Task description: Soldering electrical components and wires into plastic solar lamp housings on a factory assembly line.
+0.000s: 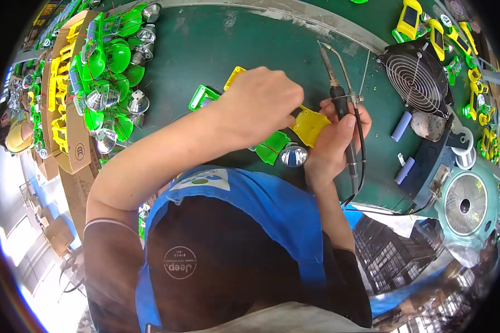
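Green workbench [216, 50]. Left hand [258, 102] pinches the yellow housing [310, 125], just left of the soldering iron [339, 94]. Right hand [333, 144], fingers wrapped round the iron, is nearer; its long axis runs up, away from the housing.

A dark green worktable [205, 44] with a pale scuffed edge; bright daylight washes the floor [33, 277] at left

Yellow housing [310, 125]: glossy plastic. Reflector [293, 156]: mirror-bright, probably metallised plastic. Soldering iron [339, 100]: metal tip, matt black handle. Table [205, 50]: matt green, scuffed.
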{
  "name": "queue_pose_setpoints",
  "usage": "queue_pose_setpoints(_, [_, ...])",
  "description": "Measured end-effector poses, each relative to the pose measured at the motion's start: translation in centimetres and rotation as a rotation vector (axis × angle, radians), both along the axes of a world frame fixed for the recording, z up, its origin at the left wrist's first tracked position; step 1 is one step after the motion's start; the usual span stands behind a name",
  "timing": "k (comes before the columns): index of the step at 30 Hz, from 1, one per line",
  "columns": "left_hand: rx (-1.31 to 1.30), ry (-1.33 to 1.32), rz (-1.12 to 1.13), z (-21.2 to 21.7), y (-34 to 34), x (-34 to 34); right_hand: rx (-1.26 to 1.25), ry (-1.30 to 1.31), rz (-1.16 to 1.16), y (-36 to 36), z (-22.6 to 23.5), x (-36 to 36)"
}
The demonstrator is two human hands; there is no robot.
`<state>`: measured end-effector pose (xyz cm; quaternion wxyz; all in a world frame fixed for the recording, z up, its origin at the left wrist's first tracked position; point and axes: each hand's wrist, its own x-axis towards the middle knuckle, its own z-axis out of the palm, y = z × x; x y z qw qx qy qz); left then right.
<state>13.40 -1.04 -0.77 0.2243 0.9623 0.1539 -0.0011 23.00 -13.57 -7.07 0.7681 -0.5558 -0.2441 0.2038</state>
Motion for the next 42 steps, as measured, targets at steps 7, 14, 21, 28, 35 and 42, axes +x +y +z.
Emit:
queue_pose_setpoints(7, [0.028, -0.089, 0.069, -0.7, 0.6, -1.1, -0.007, 0.075, 0.006, 0.1, 0.0, -0.4])
queue_pose_setpoints(14, [-0.066, -0.316, 0.284, 0.5, 3.8, -7.1, 0.004, 0.046, -0.002, -0.1, 0.2, -0.1])
queue_pose_setpoints(21, [0.057, -0.283, 0.131, -0.1, 3.3, -6.9, -0.002, 0.043, -0.012, 0.2, 0.6, 0.0])
queue_pose_setpoints(28, [0.072, -0.278, 0.143, -1.6, 3.2, -6.0, 0.036, -0.035, -0.019, -0.2, 1.2, 0.6])
queue_pose_setpoints(35, [-0.193, -0.417, 0.202, -2.5, 3.7, -7.0, -0.221, -0.008, 0.307, -2.5, 4.0, 2.2])
queue_pose_setpoints(42, [-0.124, -0.409, 0.167, -2.2, 3.7, -6.7, -0.477, -0.132, 0.38, -2.0, 5.2, 1.5])
